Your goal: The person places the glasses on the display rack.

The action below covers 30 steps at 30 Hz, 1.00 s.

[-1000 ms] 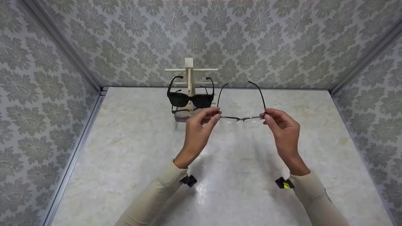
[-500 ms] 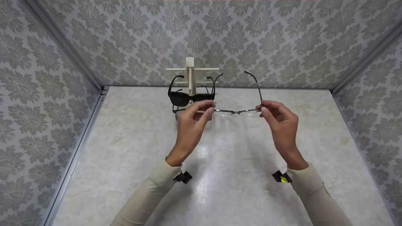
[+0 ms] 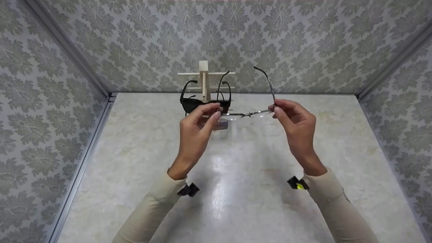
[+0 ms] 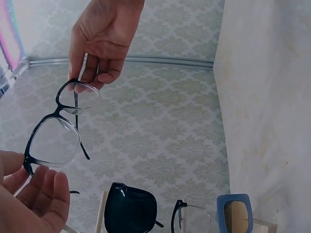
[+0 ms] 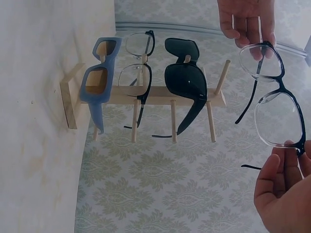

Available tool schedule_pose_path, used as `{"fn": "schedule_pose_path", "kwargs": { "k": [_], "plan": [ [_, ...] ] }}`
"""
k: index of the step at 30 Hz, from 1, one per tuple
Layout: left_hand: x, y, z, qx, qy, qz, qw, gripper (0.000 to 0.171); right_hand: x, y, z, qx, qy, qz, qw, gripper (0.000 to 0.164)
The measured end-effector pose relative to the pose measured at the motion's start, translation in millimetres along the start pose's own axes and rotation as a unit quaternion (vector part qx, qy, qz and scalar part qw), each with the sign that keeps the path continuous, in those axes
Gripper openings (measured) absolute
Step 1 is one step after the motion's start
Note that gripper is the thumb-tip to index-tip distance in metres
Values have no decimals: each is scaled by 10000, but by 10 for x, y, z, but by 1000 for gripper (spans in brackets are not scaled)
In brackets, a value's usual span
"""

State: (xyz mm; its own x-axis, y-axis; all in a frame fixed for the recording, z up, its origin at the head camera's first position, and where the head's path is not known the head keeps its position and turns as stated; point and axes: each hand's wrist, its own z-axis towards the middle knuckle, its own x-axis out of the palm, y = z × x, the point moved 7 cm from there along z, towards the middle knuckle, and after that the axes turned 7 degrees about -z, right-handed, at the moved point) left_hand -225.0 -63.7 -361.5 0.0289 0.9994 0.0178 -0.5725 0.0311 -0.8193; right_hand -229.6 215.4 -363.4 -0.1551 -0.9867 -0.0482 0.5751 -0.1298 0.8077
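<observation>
A pair of eyeglasses (image 3: 233, 114), dark along the brow and clear at the lower rims, is held in the air with its arms unfolded and pointing toward the back wall. My left hand (image 3: 195, 130) pinches the left hinge corner between thumb and fingers. The opposite corner is pinched by my right hand (image 3: 300, 128). Behind the left hand stands a wooden display rack (image 3: 203, 81), partly covered by it. Black sunglasses (image 5: 185, 80) hang on the rack, with clear-lensed glasses (image 5: 148, 82) below and blue-framed glasses (image 5: 111, 73) lowest, near the base.
The rack's top crossbar (image 3: 221, 73) sticks out to both sides above the sunglasses. A pale marbled table (image 3: 249, 202) spreads beneath the hands. Patterned walls (image 3: 270, 40) enclose it at the back and sides, with metal rails along the joins.
Both hands have carried the eyeglasses left and farther up in the head view, bringing their left arm in front of the rack. The grip on both corners stays the same.
</observation>
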Motion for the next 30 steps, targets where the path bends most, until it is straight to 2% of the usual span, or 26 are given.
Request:
{"fn": "schedule_pose_path", "kwargs": {
  "k": [12, 21, 30],
  "plan": [
    [-191, -66, 55, -26, -92, -49, 9999, 24, 209, 51, 100, -103, 136, 101, 9998, 19],
    [-323, -110, 116, -28, -319, -91, 9994, 23, 371, 30, 181, -65, 197, 1, 9998, 19],
    [-439, -162, 154, 104, -478, 17, 9988, 21, 508, 52, 220, -10, 346, -89, 9994, 20]
  ]
}}
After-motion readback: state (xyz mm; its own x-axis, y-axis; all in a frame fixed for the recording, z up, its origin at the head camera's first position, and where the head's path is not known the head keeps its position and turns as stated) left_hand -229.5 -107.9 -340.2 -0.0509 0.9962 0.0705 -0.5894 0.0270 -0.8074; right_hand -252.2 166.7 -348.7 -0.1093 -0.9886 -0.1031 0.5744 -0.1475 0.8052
